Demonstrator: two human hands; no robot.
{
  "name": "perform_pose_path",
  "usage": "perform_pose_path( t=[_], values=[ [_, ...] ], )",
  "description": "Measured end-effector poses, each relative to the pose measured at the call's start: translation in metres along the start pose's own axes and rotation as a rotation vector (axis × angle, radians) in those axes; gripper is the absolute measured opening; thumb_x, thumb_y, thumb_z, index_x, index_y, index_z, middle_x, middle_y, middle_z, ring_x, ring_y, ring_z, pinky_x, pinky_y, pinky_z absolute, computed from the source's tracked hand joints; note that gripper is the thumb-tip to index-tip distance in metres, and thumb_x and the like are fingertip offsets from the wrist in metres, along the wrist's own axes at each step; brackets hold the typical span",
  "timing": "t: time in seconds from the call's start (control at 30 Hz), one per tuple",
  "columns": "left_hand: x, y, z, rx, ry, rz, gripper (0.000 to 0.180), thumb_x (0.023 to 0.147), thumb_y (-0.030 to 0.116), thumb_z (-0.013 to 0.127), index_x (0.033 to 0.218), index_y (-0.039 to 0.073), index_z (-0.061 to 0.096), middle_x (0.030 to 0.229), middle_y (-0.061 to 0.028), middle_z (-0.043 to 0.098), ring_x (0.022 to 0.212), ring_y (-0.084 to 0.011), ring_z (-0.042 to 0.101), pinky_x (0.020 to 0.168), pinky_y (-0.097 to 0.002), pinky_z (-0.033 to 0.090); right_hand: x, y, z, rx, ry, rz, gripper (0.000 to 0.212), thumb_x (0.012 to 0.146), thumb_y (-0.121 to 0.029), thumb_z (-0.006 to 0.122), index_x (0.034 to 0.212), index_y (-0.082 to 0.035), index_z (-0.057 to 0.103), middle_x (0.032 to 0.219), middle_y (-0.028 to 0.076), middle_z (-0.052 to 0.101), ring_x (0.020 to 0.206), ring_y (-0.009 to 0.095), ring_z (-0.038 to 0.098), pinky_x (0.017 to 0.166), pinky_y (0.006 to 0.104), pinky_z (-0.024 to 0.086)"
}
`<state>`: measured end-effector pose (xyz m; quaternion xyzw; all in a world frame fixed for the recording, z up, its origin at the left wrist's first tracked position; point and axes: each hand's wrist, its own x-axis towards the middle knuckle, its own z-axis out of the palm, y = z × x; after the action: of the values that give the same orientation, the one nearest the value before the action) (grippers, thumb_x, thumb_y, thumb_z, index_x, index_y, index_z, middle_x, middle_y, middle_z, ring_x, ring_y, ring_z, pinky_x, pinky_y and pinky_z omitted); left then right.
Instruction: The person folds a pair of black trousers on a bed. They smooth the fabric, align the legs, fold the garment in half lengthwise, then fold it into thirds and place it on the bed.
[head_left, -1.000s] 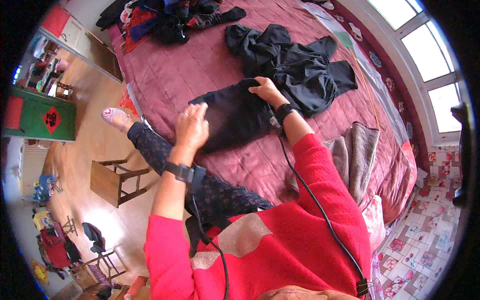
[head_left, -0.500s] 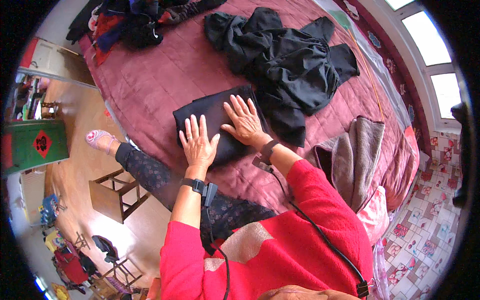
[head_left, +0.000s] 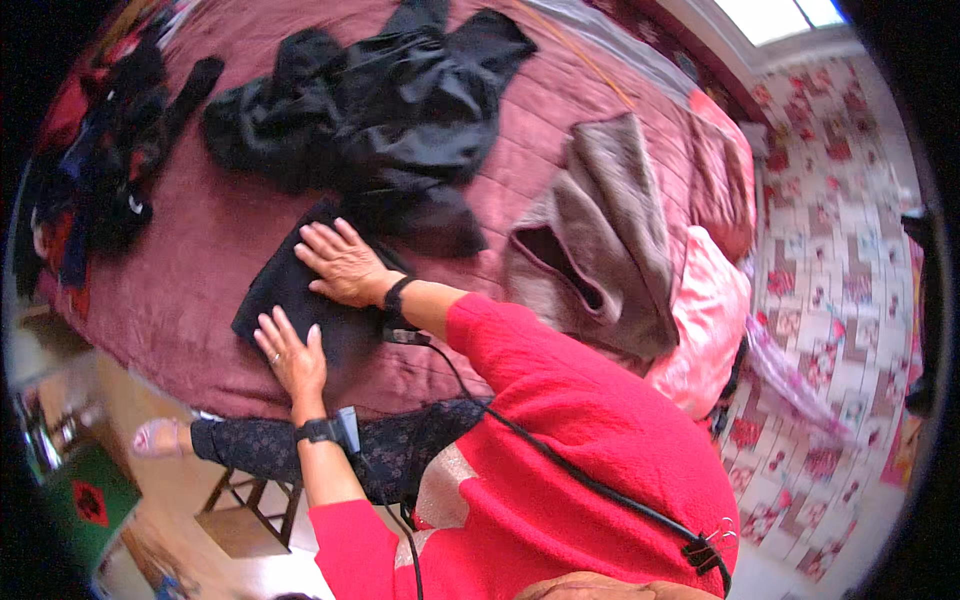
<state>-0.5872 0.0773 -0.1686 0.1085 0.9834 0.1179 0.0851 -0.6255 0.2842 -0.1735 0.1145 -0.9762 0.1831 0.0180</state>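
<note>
Left hand [head_left: 294, 362] and right hand [head_left: 350, 270] lie flat, fingers spread, on folded black cloth [head_left: 345, 328]; at one o'clock, a rumpled black garment [head_left: 405, 110] lies unfolded.

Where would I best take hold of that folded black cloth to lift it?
Probably along the left edge of the folded black cloth, sliding in low from the left: that edge lies exposed on the pink quilt, while the left hand and right hand rest on top and the rumpled black garment crowds its far right side.
</note>
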Motion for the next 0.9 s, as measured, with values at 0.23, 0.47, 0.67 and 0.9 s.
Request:
perform_pose_path(
  t=[0.23,0.47,0.67,0.9],
  values=[
    [-0.082,-0.005,-0.02,-0.223,-0.018,0.022,0.074,0.097,0.037,0.059,0.155,0.004,0.026,0.16,-0.0276,0.022,0.146,-0.0483,0.021,0.119,-0.0518,0.022,-0.115,0.032,-0.047,0.103,-0.047,0.032,0.068,0.085,-0.037,0.07,0.142,-0.009,0.047,0.154,0.018,0.037,0.144,0.037,0.032,0.116,0.0526,0.027],
    [-0.121,-0.017,-0.037,-0.568,0.063,-0.199,0.065,0.099,0.031,0.058,0.148,-0.005,0.036,0.153,-0.0278,0.037,0.143,-0.0394,0.035,0.118,-0.0431,0.026,-0.27,0.127,-0.163,-0.448,0.125,0.821,0.111,0.069,-0.057,0.08,0.152,-0.003,0.029,0.159,0.024,0.022,0.15,0.041,0.013,0.116,0.0612,0.016],
    [-0.13,-0.002,-0.048,-0.676,0.129,-0.159,0.058,0.099,0.023,0.057,0.146,-0.007,0.039,0.149,-0.0272,0.043,0.139,-0.0363,0.043,0.115,-0.0397,0.032,-0.329,0.151,-0.169,-0.049,0.098,1.604,0.127,0.066,-0.049,0.086,0.158,-0.008,0.008,0.159,0.027,0.016,0.144,0.042,0.03,0.108,0.0519,0.043],
    [-0.136,0.002,-0.055,-0.787,0.1,-0.272,0.051,0.097,0.017,0.059,0.14,-0.007,0.047,0.14,-0.0265,0.054,0.128,-0.0319,0.056,0.105,-0.0389,0.045,-0.32,0.186,-0.16,-0.052,-0.022,1.428,0.067,0.081,-0.025,0.067,0.138,0.003,0.045,0.122,0.027,0.064,0.11,0.04,0.066,0.095,0.0451,0.053]
  ],
)
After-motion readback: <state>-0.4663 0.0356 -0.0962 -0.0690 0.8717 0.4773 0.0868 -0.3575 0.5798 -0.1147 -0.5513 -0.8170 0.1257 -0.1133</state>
